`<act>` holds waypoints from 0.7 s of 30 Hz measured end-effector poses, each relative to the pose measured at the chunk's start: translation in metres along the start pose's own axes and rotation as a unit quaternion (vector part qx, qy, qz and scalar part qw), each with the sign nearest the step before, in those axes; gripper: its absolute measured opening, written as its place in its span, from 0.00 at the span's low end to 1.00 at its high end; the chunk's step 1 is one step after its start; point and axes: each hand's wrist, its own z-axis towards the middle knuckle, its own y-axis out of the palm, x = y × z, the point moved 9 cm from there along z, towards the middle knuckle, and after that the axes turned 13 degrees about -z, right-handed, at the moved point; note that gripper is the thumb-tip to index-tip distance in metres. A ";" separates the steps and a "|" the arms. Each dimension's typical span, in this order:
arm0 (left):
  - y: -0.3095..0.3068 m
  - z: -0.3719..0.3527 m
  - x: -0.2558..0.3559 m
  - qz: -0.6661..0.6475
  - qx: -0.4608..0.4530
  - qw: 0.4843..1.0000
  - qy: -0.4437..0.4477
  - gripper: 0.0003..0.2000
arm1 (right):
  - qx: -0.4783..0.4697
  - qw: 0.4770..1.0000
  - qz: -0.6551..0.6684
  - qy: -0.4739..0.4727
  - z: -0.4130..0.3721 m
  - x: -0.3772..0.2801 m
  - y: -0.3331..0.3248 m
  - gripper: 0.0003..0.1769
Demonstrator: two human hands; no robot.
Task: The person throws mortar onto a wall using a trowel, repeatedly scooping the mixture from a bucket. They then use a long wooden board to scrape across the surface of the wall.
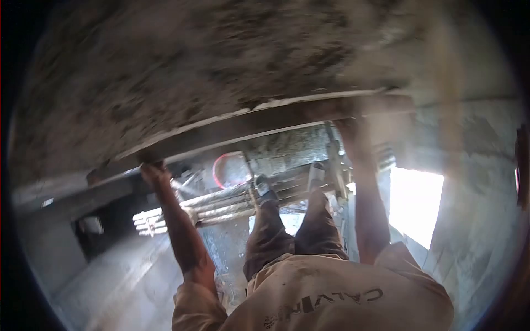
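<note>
A long, straight wooden plastering straightedge (237, 129) lies tilted across the view against the rough wet plaster wall (221, 60), its right end higher. A ridge of pale mortar sits along its upper edge. My left hand (157, 172) is closed on the straightedge's lower edge near the left end, fingers partly hidden. Toward the other end, my right hand (349, 131) grips the straightedge; it is smeared by motion, and its fingers show poorly.
I stand on a scaffold of tied poles (223, 203), my feet side by side. Below is a round container with a pink rim (216, 170). An upright post (334, 157) rises by my right foot. A bright opening (417, 205) is at right, a dark opening (113, 226) at left.
</note>
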 end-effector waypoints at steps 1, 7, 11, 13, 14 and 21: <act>0.011 -0.001 0.017 -0.105 0.028 0.993 -0.047 0.20 | -0.024 0.926 0.368 0.086 0.004 0.014 0.011 0.15; 0.039 0.000 0.030 -0.381 0.081 0.908 -0.156 0.19 | -0.041 0.940 0.338 0.019 0.011 -0.002 0.015 0.15; 0.039 0.007 0.014 -0.347 0.079 0.921 -0.159 0.21 | -0.020 0.943 0.332 0.026 0.020 -0.006 0.012 0.12; 0.063 -0.003 0.021 -0.410 0.070 0.889 -0.191 0.21 | -0.013 0.947 0.321 0.013 0.024 -0.015 0.012 0.08; 0.066 -0.001 0.016 -0.417 0.048 0.887 -0.190 0.21 | -0.007 0.949 0.314 0.002 0.024 -0.018 0.011 0.09; 0.102 -0.057 0.076 0.292 -0.123 0.925 0.208 0.19 | 0.105 0.943 -0.252 -0.190 0.024 -0.039 -0.043 0.11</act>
